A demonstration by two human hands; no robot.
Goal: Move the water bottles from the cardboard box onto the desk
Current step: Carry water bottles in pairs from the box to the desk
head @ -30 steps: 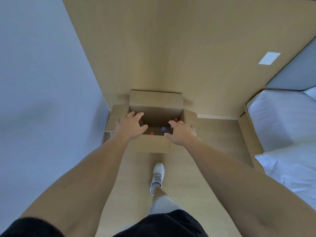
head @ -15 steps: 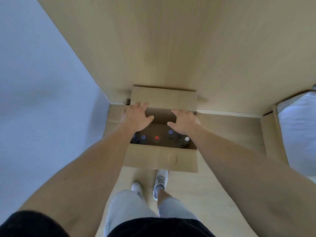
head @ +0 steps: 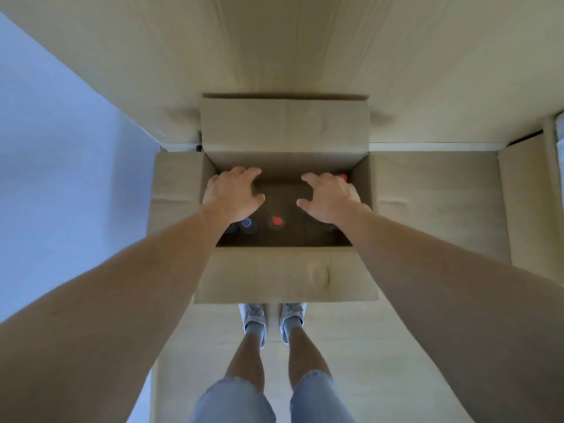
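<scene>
Both my hands are spread, fingers loosely bent, left hand [head: 233, 193] and right hand [head: 329, 196] reaching down into the open cardboard box [head: 287, 273] on the floor, gripping nothing yet. The water bottles [head: 277, 221] stand inside it, so I judge none moved; no tabletop shows.

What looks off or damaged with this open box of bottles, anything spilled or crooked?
Nothing is spilled. The one flaw is a small dent in the near flap of the cardboard box. The red cap and blue cap face straight up, so those bottles stand upright.
</scene>
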